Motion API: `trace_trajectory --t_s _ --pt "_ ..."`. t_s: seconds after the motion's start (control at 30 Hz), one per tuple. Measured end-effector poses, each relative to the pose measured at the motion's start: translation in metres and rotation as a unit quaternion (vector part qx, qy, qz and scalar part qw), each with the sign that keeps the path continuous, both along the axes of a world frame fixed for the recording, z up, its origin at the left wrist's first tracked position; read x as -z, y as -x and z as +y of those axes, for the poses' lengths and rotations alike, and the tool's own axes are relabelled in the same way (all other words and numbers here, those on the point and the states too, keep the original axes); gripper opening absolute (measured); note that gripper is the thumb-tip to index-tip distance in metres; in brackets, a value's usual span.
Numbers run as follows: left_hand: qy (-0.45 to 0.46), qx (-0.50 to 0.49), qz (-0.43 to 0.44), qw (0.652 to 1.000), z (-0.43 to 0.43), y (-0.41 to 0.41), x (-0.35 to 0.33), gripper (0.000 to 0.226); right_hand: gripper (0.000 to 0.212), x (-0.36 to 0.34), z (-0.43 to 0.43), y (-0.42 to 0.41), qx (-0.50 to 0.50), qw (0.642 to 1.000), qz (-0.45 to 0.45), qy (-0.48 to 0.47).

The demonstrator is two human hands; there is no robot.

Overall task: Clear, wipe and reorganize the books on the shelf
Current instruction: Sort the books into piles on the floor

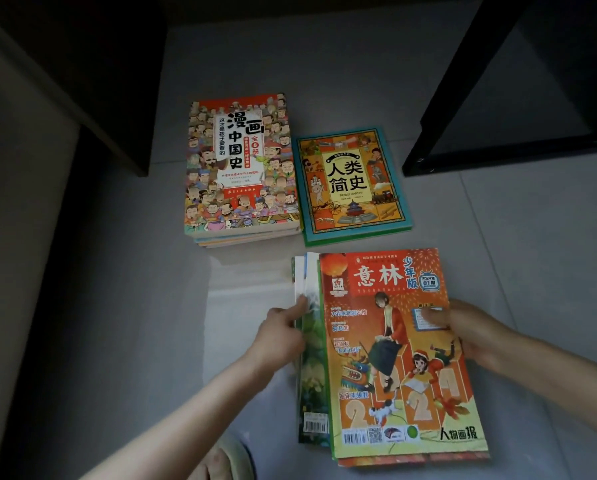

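The magazine stack — gripped between left hand and right hand.

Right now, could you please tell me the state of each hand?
Left hand: closed, pinching the left edge of the magazine pile.
Right hand: closed, gripping the pile's right edge, thumb on top.
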State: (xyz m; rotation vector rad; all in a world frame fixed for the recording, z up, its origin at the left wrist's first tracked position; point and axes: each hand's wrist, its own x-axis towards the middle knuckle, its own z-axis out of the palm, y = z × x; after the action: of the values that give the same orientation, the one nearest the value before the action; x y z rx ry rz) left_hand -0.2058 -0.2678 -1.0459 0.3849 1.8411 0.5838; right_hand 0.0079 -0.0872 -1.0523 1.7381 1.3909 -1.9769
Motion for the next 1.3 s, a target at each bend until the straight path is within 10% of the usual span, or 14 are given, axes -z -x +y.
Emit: trace_trajectory --t_s 0.27,0.57,0.9,1.3 --pt "-0.045 -0.164 -0.056 0.984 0.014 -0.007 -0.003 0.053 0.023 0.003 0.002 -0.009 0.052 0.996 0.006 0.067" --pt "-0.154 0.007 -0.114 0.981 0.027 -0.031 -0.010 0.078 0.018 -0.001 -0.005 -0.016 0.033 0.995 0.068 0.065" --pt "-0.274 0.173 0.098 0.941 0.058 -0.081 -0.065 0.056 0.091 -0.005 -0.001 -0.054 0.110 0.970 0.196 0.094" --pt "-0.323 0.157 -0.079 0.930 0.073 -0.067 -0.092 0.060 0.094 -0.044 0.029 -0.068 0.166 0.927 0.334 0.038"
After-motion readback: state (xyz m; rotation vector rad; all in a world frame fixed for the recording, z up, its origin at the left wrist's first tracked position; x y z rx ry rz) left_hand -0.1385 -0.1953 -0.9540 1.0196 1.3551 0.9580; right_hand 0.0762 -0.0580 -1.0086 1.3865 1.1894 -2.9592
